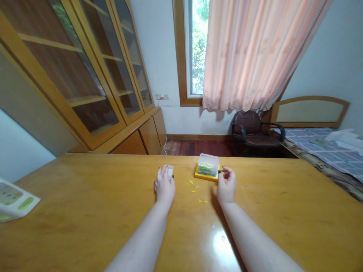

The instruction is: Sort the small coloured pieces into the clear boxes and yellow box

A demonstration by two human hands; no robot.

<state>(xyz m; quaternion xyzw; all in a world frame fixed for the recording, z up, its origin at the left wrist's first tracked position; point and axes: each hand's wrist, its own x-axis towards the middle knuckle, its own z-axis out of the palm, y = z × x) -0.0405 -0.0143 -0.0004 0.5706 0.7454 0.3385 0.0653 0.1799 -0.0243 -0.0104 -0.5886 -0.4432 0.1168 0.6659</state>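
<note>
My left hand (165, 189) rests on the table with its fingers closed around a small whitish, see-through box (170, 171). To its right stands a yellow-based box (206, 177) with a clear upright cover (209, 159); small pale yellow and green pieces show through it. At that box's right edge is my right hand (227, 186), fingers curled and thumb tip against the side. Exactly how it grips there is partly hidden. Several tiny yellow pieces (193, 191) lie scattered on the tabletop between my hands.
The wooden table (85, 219) reaches almost across the view. A white and green object (17, 200) sits at its left edge. Beyond are a glass-door cabinet (93, 75), a brown armchair (249, 128), a bed (317, 139) and a pink curtain (249, 53).
</note>
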